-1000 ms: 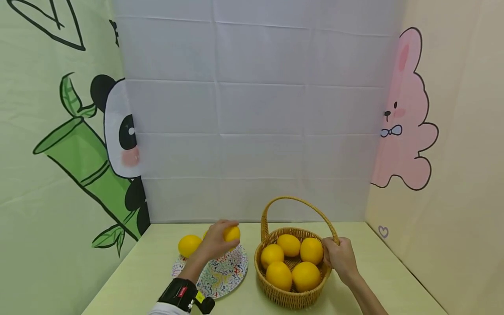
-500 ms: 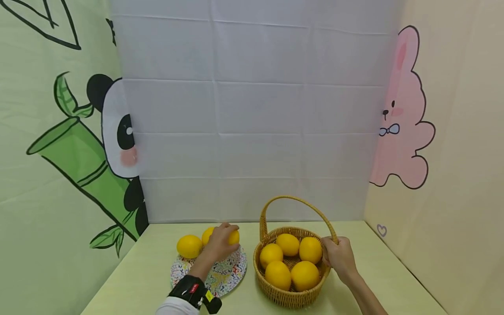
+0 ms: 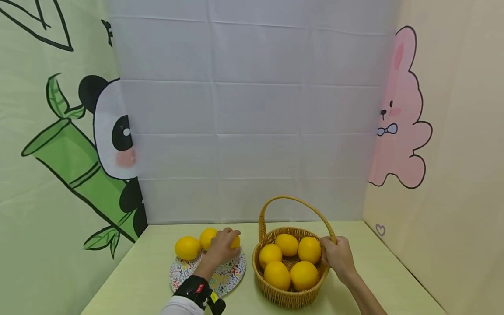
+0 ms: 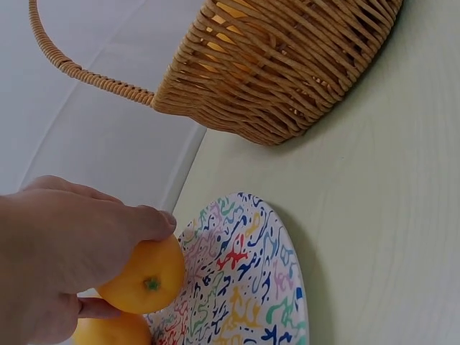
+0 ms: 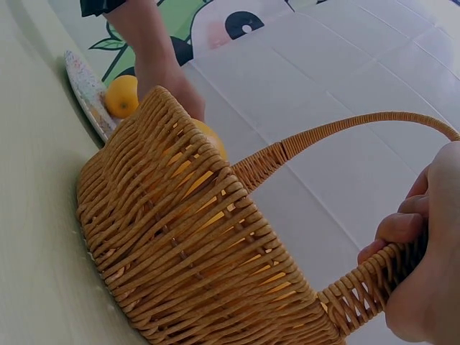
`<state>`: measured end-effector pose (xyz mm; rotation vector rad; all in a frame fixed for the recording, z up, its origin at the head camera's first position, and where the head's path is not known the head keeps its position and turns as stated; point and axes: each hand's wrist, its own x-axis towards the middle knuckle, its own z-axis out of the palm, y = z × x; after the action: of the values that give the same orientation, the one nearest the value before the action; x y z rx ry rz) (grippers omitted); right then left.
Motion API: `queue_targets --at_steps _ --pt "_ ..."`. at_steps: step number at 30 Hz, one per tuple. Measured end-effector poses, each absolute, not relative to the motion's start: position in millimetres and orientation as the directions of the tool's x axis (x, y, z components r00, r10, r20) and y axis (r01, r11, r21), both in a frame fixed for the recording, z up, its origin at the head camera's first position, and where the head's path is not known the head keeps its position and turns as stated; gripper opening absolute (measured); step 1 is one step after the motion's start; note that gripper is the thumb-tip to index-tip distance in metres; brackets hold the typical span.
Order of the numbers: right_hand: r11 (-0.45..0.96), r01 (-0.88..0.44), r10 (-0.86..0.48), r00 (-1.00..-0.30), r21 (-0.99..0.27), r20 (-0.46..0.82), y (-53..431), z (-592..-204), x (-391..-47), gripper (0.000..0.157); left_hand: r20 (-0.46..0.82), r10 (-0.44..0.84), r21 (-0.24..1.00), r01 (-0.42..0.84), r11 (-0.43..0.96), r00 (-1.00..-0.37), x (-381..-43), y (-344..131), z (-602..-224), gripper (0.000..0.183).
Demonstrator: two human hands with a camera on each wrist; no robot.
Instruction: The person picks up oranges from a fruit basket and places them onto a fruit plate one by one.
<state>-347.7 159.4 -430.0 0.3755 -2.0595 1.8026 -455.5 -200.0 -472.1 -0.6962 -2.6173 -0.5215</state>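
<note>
My left hand (image 3: 222, 248) holds an orange (image 3: 236, 242) at the back right of a round, colourfully patterned plate (image 3: 236, 273). In the left wrist view, thumb and fingers curl round this orange (image 4: 151, 279), whose green stem end shows. Two more oranges sit at the plate's far left side, one (image 3: 187, 248) in plain sight and one (image 3: 208, 237) partly behind the hand. To the right stands a wicker basket (image 3: 287, 299) with several oranges (image 3: 277, 275) inside. My right hand (image 3: 339, 258) grips the basket's arched handle (image 3: 295, 199) near its right foot.
Both plate and basket stand on a pale table (image 3: 378, 280). Behind it hangs a creased grey-white sheet (image 3: 252, 113). Side walls carry a panda drawing (image 3: 112, 144) at left and a pink rabbit (image 3: 401, 131) at right.
The left hand has lowered a little with its orange towards the plate, uncovering more of the orange behind it. The right hand keeps its hold on the handle. The head view has shifted slightly.
</note>
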Motion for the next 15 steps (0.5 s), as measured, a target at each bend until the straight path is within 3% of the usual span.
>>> queue_targets --at_steps 11,15 --pt "0.142 -0.431 0.047 -0.896 -0.891 0.441 160.7 -431.3 -349.5 0.050 0.388 0.384 0.230 0.491 0.840 -0.838 -455.2 -199.9 -477.5 0.049" --pt "0.138 -0.429 0.049 -0.897 -0.893 0.439 160.7 -430.6 -349.3 0.050 0.403 0.406 0.187 0.508 0.841 -0.820 -454.5 -200.4 -479.4 0.048"
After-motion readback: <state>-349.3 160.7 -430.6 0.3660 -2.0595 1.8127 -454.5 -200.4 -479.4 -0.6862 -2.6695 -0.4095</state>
